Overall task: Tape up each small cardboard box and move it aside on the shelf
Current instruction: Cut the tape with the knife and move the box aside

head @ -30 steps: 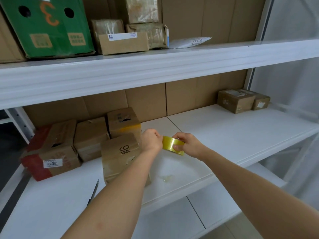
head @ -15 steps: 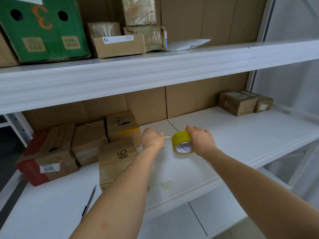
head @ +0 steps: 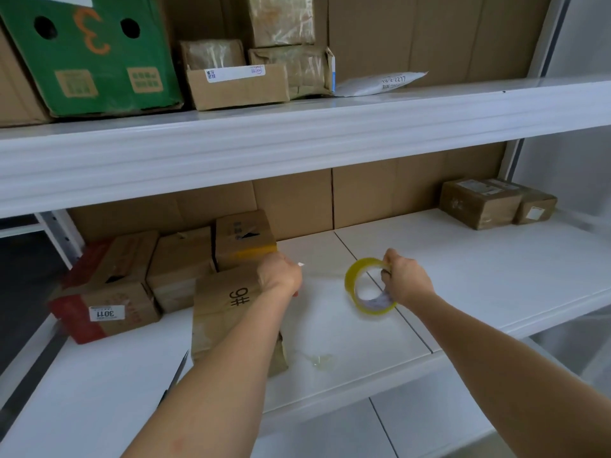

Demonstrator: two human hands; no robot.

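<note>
The right hand [head: 408, 280] grips a roll of tape [head: 369, 285], with its fingers hooked through the hole. The roll is a yellow ring, shiny and see-through, and it stands on edge in the air above the white shelf [head: 479, 276]. Its hole faces toward the person and a bit left. The left hand [head: 281, 272] is curled tight and pinches the loose tape end [head: 300, 264], a tiny pale bit at its fingertips. A thin clear strip runs from that hand across to the roll, nearly flat, pointing left to right.

Under the left arm stands a small box [head: 228, 312] of brown cardboard with "9#" printed on it. Its long side points away from the person, toward the back wall. More brown boxes [head: 182, 259] sit behind it and to its left, close together. Two taped boxes [head: 479, 203] sit far to the right on the same shelf. A crumpled clear tape scrap [head: 322, 360] lies on the shelf near the front edge.
</note>
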